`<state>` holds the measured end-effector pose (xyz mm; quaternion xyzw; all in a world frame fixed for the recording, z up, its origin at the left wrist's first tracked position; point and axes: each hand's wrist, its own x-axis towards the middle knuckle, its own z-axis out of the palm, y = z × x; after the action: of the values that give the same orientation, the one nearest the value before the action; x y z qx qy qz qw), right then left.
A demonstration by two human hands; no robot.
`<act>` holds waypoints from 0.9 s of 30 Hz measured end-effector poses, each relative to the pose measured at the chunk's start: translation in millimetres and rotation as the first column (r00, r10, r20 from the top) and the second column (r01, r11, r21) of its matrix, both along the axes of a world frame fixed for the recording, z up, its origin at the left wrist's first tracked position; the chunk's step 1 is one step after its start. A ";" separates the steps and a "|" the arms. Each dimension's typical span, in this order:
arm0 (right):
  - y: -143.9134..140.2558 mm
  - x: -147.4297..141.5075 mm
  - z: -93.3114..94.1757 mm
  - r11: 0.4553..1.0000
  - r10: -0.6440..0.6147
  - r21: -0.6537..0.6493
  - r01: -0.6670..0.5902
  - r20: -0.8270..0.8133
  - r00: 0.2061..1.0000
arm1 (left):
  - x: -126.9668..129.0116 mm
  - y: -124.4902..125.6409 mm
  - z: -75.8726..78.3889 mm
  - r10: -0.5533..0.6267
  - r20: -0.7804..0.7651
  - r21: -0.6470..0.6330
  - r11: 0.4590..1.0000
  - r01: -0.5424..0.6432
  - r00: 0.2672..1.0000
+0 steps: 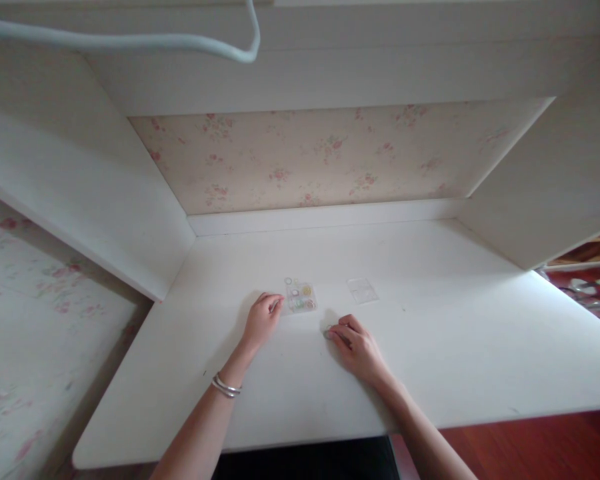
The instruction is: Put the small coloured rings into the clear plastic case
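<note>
A small clear compartment box (301,308) sits on the white table, with thin coloured rings in its sections. At its left edge is my left hand (263,319), fingers curled and fingertips close against the box; whether they grip its edge I cannot tell. My right hand (356,345) rests on the table to the right and nearer me, its thumb and fingers pinched on a small thin ring (327,333). Just behind the box lies another pale ring (288,281). A clear flat lid (363,291) lies apart, to the right of the box.
White side panels (540,173) and a low back ledge (330,215) bound the table (480,333). A pale cable (130,43) hangs across the top left. Shiny items (587,287) show beyond the right edge, and red flooring (530,443) below.
</note>
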<state>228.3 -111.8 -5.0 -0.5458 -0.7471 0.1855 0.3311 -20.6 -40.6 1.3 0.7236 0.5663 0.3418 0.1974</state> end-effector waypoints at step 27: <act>1.3 -0.1 -2.0 0.996 -0.080 -0.039 0.077 -0.084 0.993 | 9.7 33.9 14.0 -0.086 -0.224 0.050 0.994 0.100 0.971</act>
<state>228.2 -110.5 -7.0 -0.5721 -0.7068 0.2088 0.3599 -11.0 -6.7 15.3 0.7886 0.5396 0.2663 0.1267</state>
